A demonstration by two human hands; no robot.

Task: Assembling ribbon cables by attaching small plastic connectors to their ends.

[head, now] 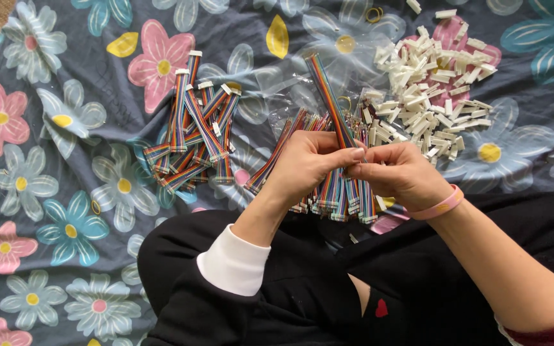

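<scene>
Both hands meet at the frame's middle over a rainbow ribbon cable (328, 96) that sticks up and away from me. My left hand (306, 163) pinches the cable's lower end. My right hand (399, 173), with a pink wristband, has its fingertips closed at the same end; what small part it holds is hidden. Under the hands lies a heap of bare ribbon cables (338, 192). A pile of cables with white end connectors (193, 134) lies to the left. A heap of loose white plastic connectors (434, 86) lies at the upper right.
Everything rests on a dark blue flowered cloth (52, 192). A clear plastic bag (290, 90) lies under the middle cables. My legs in black clothing (302, 288) fill the lower frame. Yellow rubber bands (374, 14) lie near the top edge.
</scene>
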